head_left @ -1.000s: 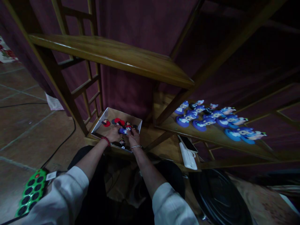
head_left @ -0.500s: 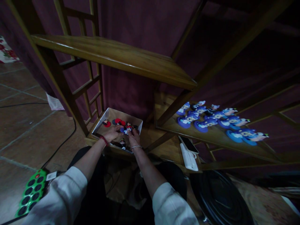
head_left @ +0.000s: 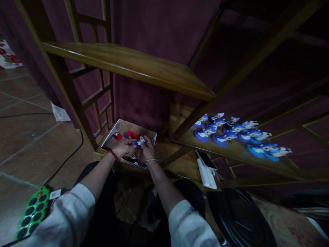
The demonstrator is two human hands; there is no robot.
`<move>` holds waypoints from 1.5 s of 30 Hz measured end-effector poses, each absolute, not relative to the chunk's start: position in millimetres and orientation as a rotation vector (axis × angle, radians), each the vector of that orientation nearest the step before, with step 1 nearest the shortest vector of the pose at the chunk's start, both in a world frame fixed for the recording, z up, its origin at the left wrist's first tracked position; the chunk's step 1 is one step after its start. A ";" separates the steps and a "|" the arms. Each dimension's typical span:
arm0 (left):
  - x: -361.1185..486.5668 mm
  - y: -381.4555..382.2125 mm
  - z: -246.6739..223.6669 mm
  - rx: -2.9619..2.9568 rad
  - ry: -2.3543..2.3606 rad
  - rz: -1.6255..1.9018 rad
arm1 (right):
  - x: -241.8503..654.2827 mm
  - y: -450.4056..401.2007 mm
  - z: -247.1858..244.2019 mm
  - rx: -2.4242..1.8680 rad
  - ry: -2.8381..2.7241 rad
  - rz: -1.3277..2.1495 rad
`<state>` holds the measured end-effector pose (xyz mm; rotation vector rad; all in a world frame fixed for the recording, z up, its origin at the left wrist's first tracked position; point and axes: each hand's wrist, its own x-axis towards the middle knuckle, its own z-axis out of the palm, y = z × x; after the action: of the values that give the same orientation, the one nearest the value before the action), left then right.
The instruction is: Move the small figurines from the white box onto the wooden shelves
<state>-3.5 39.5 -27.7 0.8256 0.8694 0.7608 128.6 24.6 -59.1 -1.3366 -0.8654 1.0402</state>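
Over a shallow white box (head_left: pixel 119 126) on the low shelf, both my hands grip one small blue-and-white figurine (head_left: pixel 140 142). The fingers of my left hand (head_left: pixel 123 147) are on its blue base end. On the other end, my right hand (head_left: pixel 148 148) pinches it with thumb and fingers. Inside the box lie a red-based figurine (head_left: pixel 117 136) at the left, another red figurine (head_left: pixel 131 134) at the back, and a dark-haired figurine (head_left: pixel 134 157) near the front edge. More of the box's contents are hidden behind my hands.
Several blue figurines (head_left: pixel 226 135) stand in rows on the raised shelf (head_left: pixel 239 154) to the right. A phone and a white object (head_left: pixel 207 175) lie on the lower shelf. A wooden board (head_left: pixel 128 65) overhangs the box. At lower left is a green power strip (head_left: pixel 33 212).
The blue-and-white figurine has been raised slightly and turned between my fingers, and shows more clearly. My right hand has shifted a little. The view has moved slightly.
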 end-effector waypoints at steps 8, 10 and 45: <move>-6.4 39.0 -21.6 0.704 0.692 0.807 | 141.0 29.6 -56.9 -1.324 -0.930 1.014; -6.3 38.6 -19.8 0.687 0.668 0.816 | 143.6 31.3 -55.2 -1.318 -0.938 1.016; -3.6 41.9 -21.4 0.489 0.555 0.879 | 149.2 30.2 -23.0 -1.205 -1.161 1.099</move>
<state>-3.6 41.9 -21.4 0.4887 0.5551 0.8788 149.2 30.2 -23.0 -1.2045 -1.1606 1.0985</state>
